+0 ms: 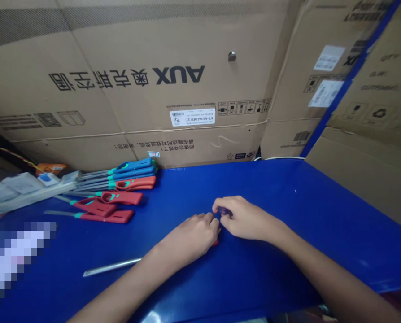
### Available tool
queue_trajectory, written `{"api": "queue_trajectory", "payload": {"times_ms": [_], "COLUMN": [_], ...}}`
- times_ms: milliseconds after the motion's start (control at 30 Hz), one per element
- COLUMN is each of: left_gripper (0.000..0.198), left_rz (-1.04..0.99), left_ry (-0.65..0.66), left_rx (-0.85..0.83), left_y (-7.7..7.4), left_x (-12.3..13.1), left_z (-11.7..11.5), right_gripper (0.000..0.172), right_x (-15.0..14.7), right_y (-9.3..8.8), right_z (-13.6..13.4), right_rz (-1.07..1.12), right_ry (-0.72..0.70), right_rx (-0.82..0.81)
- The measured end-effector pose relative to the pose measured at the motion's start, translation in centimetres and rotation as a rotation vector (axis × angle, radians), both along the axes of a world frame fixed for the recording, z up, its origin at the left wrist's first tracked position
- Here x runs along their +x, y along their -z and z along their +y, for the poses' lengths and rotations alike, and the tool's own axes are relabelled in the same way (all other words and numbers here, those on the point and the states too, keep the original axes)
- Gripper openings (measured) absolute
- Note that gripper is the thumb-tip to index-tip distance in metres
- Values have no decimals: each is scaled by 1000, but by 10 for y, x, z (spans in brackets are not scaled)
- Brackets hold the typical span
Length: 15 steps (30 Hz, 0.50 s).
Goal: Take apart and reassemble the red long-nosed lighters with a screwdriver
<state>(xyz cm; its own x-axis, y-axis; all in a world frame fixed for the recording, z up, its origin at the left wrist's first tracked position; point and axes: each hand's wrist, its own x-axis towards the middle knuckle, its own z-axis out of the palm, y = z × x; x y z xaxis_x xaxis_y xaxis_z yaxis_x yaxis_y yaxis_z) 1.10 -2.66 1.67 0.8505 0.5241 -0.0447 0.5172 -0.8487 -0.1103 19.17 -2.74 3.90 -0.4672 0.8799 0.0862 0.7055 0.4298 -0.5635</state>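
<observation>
My left hand is closed round a long-nosed lighter on the blue table. The lighter's metal tube sticks out to the left under my forearm, and a bit of its red handle shows below my fingers. My right hand meets the left one at the fingertips and pinches a small dark purple part between thumb and forefinger. What that part is I cannot make out.
A pile of several red and blue long-nosed lighters lies at the back left. Left of it sit a white power strip and papers. Large cardboard boxes wall the table at the back and right. The table's front edge runs close below my forearms.
</observation>
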Motion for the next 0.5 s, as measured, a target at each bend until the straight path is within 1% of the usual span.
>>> {"api": "queue_trajectory", "payload": {"times_ms": [133,300,500], "left_gripper": [18,15,13], "left_rz": [-3,9,-10], "left_ry": [12,34,-5], "left_rx": [45,85,96], "left_y": [2,2,-2], "left_x": [0,1,1], "left_z": [0,-2,-3], "right_gripper": [29,28,27], "right_x": [1,0,1], "right_y": [-5,-5,-6], "right_z": [-1,-2,-2], "right_rz": [-84,-107,-111], "right_ry": [-12,-22,-41], "right_rx": [-58,-80,-106]}}
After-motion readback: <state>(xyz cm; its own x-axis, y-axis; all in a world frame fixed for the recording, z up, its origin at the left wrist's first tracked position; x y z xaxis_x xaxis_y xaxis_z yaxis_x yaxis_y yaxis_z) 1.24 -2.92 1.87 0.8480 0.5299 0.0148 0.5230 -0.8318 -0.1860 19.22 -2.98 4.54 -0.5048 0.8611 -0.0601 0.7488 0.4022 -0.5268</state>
